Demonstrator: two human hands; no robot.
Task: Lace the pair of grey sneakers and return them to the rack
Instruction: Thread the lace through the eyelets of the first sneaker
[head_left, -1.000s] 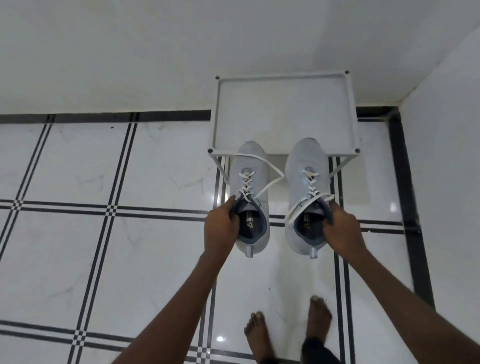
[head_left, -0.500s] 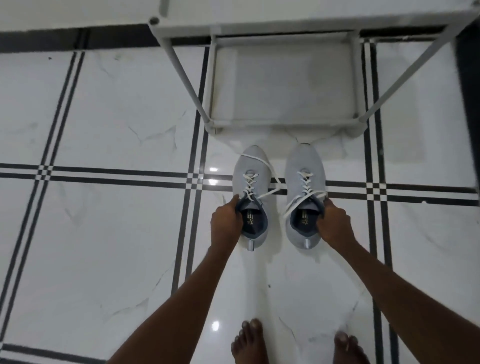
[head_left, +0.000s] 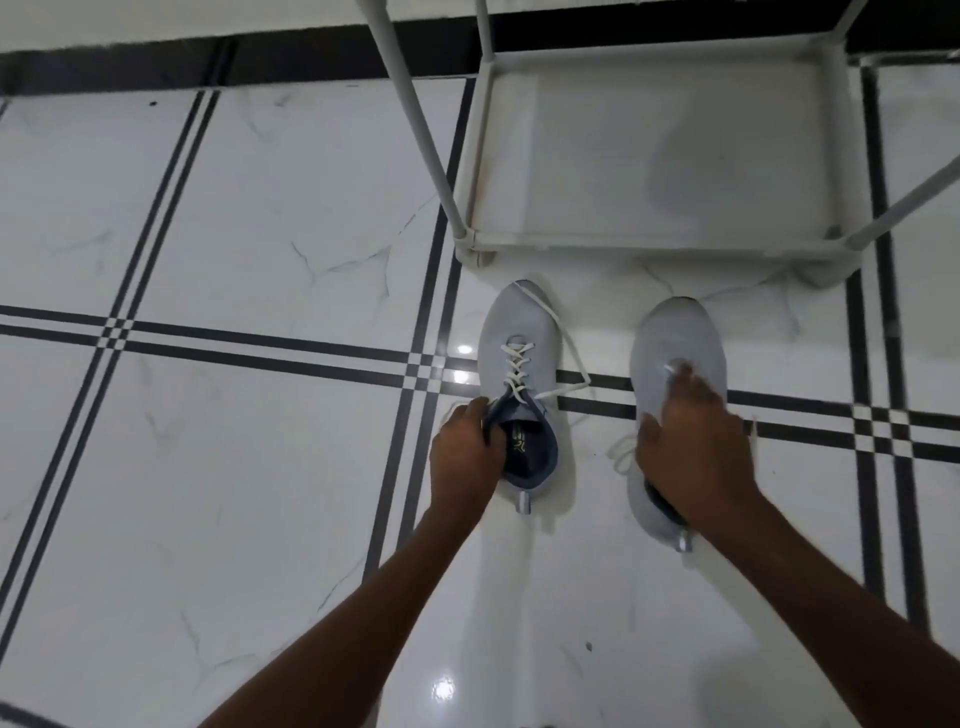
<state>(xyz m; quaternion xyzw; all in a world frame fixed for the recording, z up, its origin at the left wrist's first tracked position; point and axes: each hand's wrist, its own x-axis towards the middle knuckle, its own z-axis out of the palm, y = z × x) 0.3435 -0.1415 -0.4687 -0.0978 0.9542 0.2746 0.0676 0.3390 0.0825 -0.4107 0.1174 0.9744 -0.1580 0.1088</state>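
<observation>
Two grey sneakers with white laces stand side by side on the tiled floor, toes toward the rack. My left hand grips the dark collar of the left sneaker, whose loose lace trails to the right. My right hand lies blurred over the tongue and opening of the right sneaker, fingertips near its laces; I cannot tell whether it grips anything. The white rack stands just beyond the toes, and its bottom shelf holds nothing.
A slanted rack leg crosses the upper middle and another one the right edge. The glossy white marble floor has black double stripes. A black skirting band runs along the wall at the top.
The view has dropped closer to the floor. The sneakers have gone from in front of the rack's top shelf down onto the tiles. My right hand has shifted from the collar to over the shoe's top.
</observation>
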